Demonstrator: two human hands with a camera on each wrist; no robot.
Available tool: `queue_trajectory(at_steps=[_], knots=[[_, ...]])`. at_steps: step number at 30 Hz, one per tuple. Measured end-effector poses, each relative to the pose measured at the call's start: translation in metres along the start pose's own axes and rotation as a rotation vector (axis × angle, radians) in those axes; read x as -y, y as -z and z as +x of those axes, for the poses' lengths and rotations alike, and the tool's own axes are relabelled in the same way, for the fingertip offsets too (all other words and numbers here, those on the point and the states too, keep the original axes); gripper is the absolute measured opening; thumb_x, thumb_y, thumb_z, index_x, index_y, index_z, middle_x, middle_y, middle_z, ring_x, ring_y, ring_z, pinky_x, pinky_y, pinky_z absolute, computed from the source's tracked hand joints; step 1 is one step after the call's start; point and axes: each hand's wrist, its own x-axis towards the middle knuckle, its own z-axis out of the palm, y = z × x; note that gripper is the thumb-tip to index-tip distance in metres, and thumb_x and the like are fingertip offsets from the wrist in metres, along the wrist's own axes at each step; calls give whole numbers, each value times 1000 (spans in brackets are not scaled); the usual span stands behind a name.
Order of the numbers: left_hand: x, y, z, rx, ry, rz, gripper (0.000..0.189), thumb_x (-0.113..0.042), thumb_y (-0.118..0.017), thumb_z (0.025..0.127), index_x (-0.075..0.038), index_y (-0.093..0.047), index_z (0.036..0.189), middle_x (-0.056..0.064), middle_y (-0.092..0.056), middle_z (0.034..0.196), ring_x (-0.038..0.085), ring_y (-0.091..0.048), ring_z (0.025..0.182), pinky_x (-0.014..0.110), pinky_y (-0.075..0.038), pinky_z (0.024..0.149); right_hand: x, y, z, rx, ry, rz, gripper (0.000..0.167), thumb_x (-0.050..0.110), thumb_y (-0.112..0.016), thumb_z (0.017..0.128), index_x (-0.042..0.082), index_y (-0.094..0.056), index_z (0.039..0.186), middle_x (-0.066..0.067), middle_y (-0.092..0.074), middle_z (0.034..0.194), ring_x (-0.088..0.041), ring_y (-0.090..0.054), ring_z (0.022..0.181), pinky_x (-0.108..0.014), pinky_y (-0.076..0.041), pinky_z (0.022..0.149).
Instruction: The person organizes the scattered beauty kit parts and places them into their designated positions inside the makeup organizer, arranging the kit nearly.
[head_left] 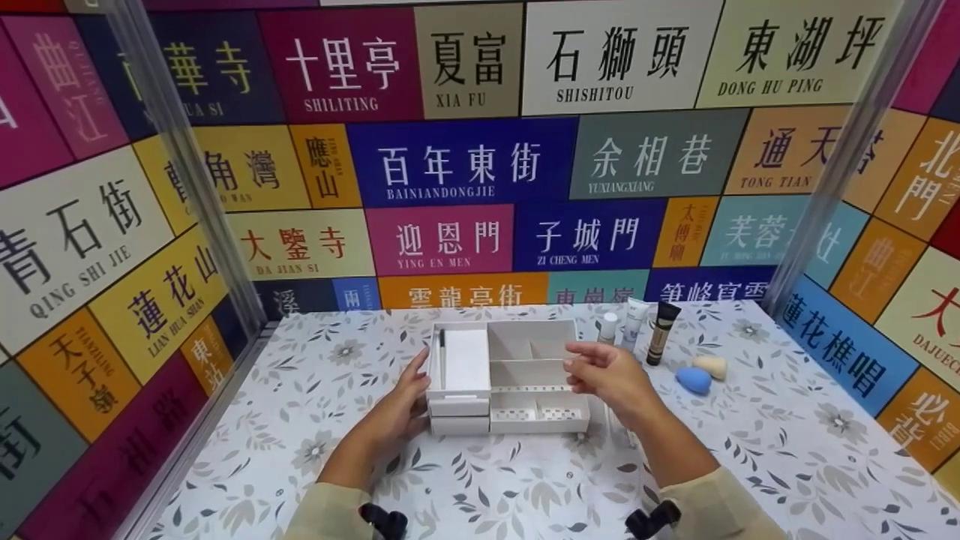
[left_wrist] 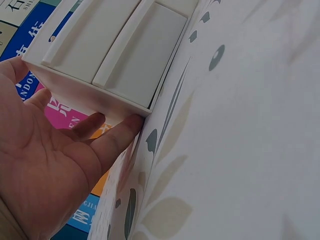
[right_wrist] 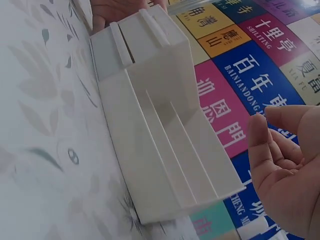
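A white desktop organizer stands on the table, with drawers at its left and open compartments at its right. A slim pen-like stick with a dark upper end lies in its top left tray. My left hand rests its extended fingers against the organizer's left side; the left wrist view shows fingertips touching the side wall by the drawers. Over the organizer's right edge hovers my right hand, fingers loosely bent. In the right wrist view nothing shows between its thumb and index finger, which are close together.
Right of the organizer stand a white-capped bottle, a white tube and a black-capped tube. A blue sponge and a beige sponge lie farther right. The tablecloth is leaf-patterned; printed walls surround the table.
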Motion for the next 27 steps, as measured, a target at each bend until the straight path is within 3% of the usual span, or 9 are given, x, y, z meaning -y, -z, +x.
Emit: queue_trajectory(at_steps=[9,13,16,23,27], knots=[[0,1,-3,4,-7,-20,62,-48,-43,112,-58,-16,166,11,-9,182,43,-26,164,58,-29,132,-18,49,4,-50,-45,-71,51,16,-74,102,-3,-60,147,1,-76,103,-14,-74,86,-25,-65,78],[0,1,-3,-4,7,-15,59,-51,-44,111,-64,-19,163,7,-7,183,43,-21,166,58,-27,133,-25,63,9,-85,-78,-97,54,17,-74,102,-3,-58,149,2,-74,100,-13,-74,86,-25,-65,78],[1,1,-3,-11,21,-12,57,-53,-46,110,-67,-21,160,5,-8,183,41,-21,166,57,-28,133,-30,71,10,-95,-107,-119,55,18,-73,102,-2,-57,151,3,-74,101,-11,-74,85,-24,-65,77],[0,0,-1,8,-2,-25,62,-48,-43,112,-58,-15,166,7,-6,183,41,-24,166,56,-28,133,-48,81,14,-79,-154,-101,61,19,-73,102,-5,-51,154,-1,-76,101,-11,-72,81,-25,-64,74],[-1,0,-1,-4,15,-14,60,-50,-43,111,-61,-17,164,7,-9,183,41,-23,166,57,-29,133,-61,86,16,-79,-181,-101,61,17,-73,102,-7,-50,153,-3,-77,100,-11,-72,78,-25,-63,72]])
